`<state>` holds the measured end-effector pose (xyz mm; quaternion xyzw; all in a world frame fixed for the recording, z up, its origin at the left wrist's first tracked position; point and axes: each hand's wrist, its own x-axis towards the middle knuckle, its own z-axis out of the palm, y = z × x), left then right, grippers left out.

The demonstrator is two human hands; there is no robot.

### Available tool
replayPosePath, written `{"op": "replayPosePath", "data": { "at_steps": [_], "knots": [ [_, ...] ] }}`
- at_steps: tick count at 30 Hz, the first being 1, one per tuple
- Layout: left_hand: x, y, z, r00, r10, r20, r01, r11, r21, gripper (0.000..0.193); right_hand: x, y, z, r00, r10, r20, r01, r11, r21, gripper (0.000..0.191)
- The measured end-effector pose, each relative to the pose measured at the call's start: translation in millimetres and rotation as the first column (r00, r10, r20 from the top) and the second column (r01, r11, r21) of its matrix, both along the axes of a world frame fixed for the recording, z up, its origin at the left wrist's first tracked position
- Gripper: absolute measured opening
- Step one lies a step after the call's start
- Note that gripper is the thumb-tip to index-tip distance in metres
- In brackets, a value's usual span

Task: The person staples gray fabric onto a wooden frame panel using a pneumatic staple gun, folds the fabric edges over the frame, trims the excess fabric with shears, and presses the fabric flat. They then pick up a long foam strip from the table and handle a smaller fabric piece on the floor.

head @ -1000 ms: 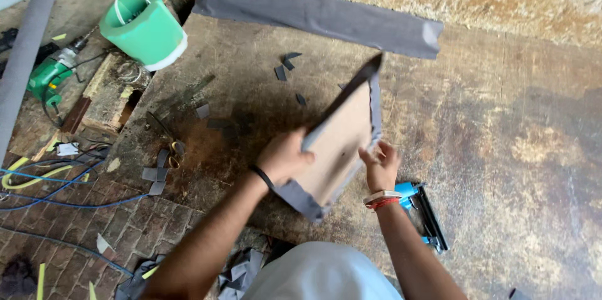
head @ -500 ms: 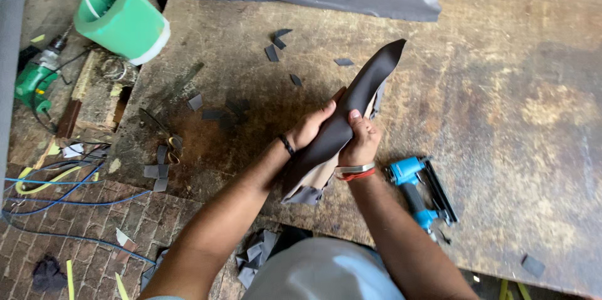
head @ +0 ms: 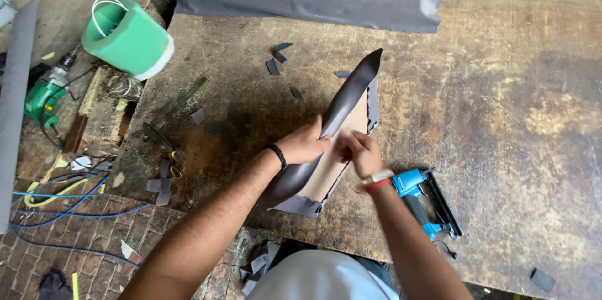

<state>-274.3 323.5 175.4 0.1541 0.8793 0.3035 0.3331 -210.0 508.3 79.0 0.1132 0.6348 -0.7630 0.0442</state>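
A tan board wrapped in dark grey fabric stands on its edge on the worn wooden worktop, tilted away from me. My left hand grips its left side over the fabric. On the bare tan face, my right hand pinches the fabric edge. A black band circles my left wrist and a red and white band my right.
A blue staple gun lies just right of my right arm. A long strip of grey fabric lies at the back. A green bucket, a green drill, scissors, cables and fabric scraps sit at the left.
The board has been turned from flat-facing to edge-on and then tilted, so its tan face shows again. Both hands have shifted their grip along it.
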Motion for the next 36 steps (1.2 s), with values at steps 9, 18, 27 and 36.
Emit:
{"op": "replayPosePath", "data": {
  "at_steps": [9,18,27,36],
  "knots": [
    [15.7,8.5,9.3,0.987,-0.045,-0.153,0.054,0.997,0.053,0.086,134.1,107.8,-60.9,0.86,-0.288,0.421,-0.33,0.315,0.89,0.106],
    [40.0,23.3,30.3,0.997,-0.037,-0.073,0.03,0.995,-0.099,0.094,133.1,114.6,-58.2,0.855,-0.283,0.435,-0.26,0.491,0.831,0.097],
    [47.4,31.5,34.1,0.996,-0.042,-0.08,0.03,0.99,-0.137,0.096,131.3,73.2,95.2,0.99,-0.083,0.117,0.021,0.891,0.453,0.028],
    [54.7,38.3,34.6,0.976,-0.076,-0.202,0.051,0.99,-0.13,0.098,118.3,54.7,143.6,0.998,0.037,0.041,-0.052,0.882,0.468,0.021]
  ]
}}
